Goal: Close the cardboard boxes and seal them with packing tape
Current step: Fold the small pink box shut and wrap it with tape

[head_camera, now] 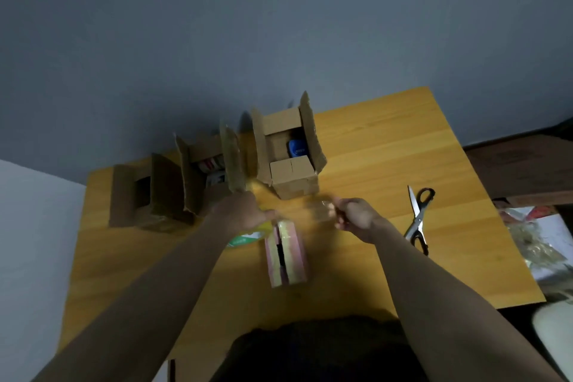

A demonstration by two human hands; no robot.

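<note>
Two hands mid tape pull, head view: left hand (245, 214) grips yellowish packing tape roll (248, 234), right hand (356, 214) pinches the blurred clear tape end (322, 208) above small pink closed cardboard box (286, 253), near centre. Three brown open-flapped cardboard boxes (288, 155) far behind. Next likely: lay strip along seam, cut with black-handled steel scissors (418, 217), right.

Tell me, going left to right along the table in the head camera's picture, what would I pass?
Dark open box → middle open box → tape roll in the left hand → pink box → right hand pulling tape → scissors.
</note>
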